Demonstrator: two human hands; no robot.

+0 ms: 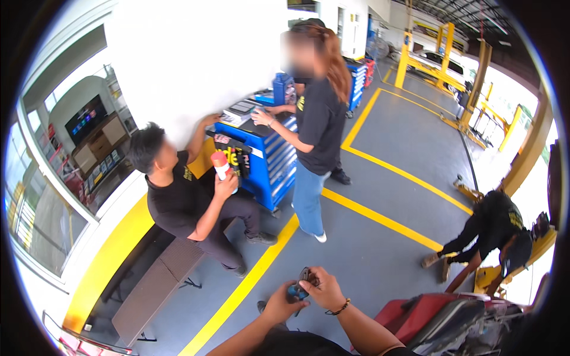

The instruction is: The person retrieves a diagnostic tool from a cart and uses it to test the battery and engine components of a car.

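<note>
In front of my body, both hands meet at a small object with a blue body and dark metal parts; its exact kind does not show. My left hand is closed round the lower, blue side. The fingers of my right hand, with a dark beaded bracelet at the wrist, pinch its upper metal part. My fingers cover much of the object. Grey floor lies beyond my hands.
A seated co-worker on a brown bench grips a red-capped can. Another person stands by a blue tool cabinet. To the right, someone bends near a yellow lift post. Red bodywork is close at lower right.
</note>
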